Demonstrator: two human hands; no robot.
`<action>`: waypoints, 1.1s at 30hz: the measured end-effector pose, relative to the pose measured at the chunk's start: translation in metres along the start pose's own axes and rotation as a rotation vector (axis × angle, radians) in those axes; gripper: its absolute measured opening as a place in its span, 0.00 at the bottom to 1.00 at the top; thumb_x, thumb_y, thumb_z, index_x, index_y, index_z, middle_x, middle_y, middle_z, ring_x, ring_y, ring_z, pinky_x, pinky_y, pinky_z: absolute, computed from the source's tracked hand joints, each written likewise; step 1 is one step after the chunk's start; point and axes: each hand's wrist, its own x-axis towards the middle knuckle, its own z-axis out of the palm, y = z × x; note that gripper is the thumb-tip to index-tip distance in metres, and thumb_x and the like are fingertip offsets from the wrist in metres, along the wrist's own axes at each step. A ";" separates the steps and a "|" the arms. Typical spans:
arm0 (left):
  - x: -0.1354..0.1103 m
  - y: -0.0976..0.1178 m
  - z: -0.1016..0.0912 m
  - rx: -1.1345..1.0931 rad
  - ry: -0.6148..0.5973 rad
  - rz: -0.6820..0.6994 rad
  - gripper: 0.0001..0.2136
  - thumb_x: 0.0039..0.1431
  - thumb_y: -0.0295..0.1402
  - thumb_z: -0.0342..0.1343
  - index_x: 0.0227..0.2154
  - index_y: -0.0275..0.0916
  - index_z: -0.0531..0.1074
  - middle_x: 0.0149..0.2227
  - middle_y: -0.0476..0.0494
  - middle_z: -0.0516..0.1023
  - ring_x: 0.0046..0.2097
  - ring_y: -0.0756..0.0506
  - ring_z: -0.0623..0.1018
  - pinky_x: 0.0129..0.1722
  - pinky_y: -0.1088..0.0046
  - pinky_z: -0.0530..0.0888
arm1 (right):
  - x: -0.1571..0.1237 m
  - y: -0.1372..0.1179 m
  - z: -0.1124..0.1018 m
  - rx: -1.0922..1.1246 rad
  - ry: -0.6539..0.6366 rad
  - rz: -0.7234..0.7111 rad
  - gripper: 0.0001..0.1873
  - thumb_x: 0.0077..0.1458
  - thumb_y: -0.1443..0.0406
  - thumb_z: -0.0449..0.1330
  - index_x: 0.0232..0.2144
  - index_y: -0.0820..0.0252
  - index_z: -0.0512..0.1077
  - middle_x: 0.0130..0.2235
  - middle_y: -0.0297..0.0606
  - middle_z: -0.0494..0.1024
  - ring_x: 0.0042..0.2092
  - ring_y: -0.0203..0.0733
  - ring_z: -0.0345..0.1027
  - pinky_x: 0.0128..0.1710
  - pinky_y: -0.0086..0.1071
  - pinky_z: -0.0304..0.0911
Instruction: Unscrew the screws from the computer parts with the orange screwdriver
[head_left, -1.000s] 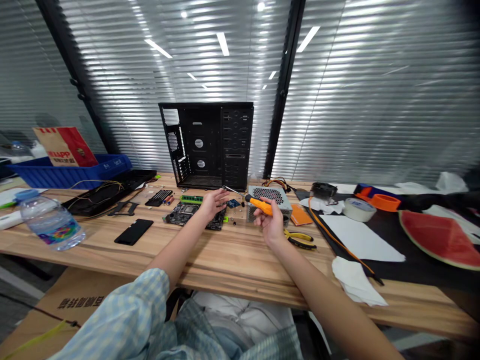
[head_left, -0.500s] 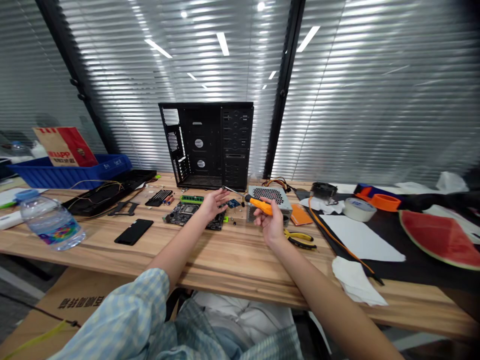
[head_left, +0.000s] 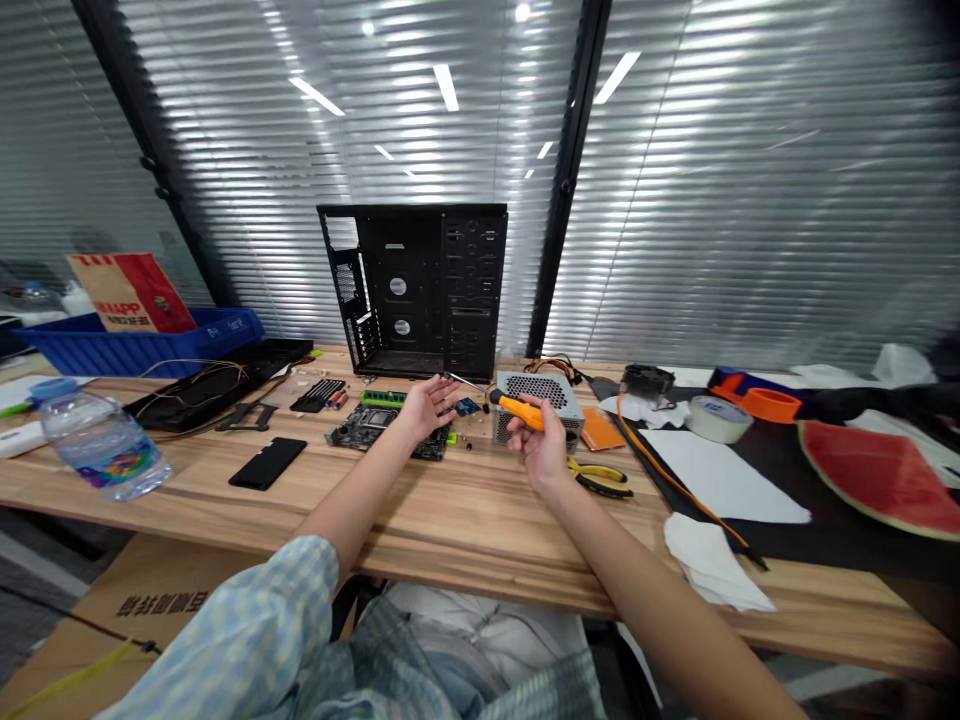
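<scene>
My right hand is closed around the orange handle of a screwdriver, whose thin shaft points left. Its tip reaches the upper fingers of my left hand. That hand is turned palm up with its fingers apart, over the right part of a motherboard; whether a fingertip touches the tip I cannot tell. A green memory stick lies along the board's far edge. Behind my right hand stands a grey power supply. A small blue circuit board lies between the hands.
An open black computer case stands at the back. Yellow-black pliers lie right of my right hand. Left are a black flat panel, a water bottle and a blue bin. Right are white tape and a watermelon slice.
</scene>
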 end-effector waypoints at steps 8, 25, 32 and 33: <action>-0.003 0.001 0.003 -0.017 0.003 -0.034 0.11 0.61 0.41 0.52 0.36 0.39 0.74 0.56 0.44 0.74 0.38 0.47 0.75 0.37 0.68 0.70 | 0.000 0.001 -0.001 0.003 -0.003 -0.011 0.26 0.48 0.46 0.61 0.39 0.61 0.70 0.20 0.32 0.75 0.15 0.32 0.59 0.15 0.26 0.56; 0.000 0.000 0.002 -0.038 0.039 -0.038 0.10 0.59 0.40 0.53 0.34 0.40 0.73 0.49 0.44 0.76 0.37 0.46 0.76 0.36 0.67 0.70 | 0.001 0.001 -0.001 0.001 0.003 -0.003 0.26 0.48 0.46 0.60 0.39 0.61 0.70 0.20 0.32 0.75 0.15 0.32 0.59 0.15 0.26 0.57; 0.001 -0.002 0.000 -0.042 0.030 -0.027 0.07 0.57 0.37 0.55 0.33 0.40 0.73 0.47 0.44 0.77 0.36 0.46 0.76 0.37 0.68 0.70 | -0.001 0.000 0.000 -0.002 -0.004 -0.004 0.26 0.49 0.45 0.60 0.39 0.61 0.71 0.20 0.32 0.75 0.15 0.32 0.59 0.15 0.26 0.56; 0.001 -0.002 0.000 -0.041 0.029 -0.026 0.07 0.57 0.37 0.55 0.33 0.40 0.74 0.47 0.44 0.77 0.36 0.47 0.76 0.37 0.68 0.70 | -0.001 0.000 0.000 -0.002 -0.004 -0.004 0.26 0.49 0.45 0.60 0.39 0.61 0.70 0.20 0.31 0.75 0.15 0.32 0.59 0.15 0.26 0.57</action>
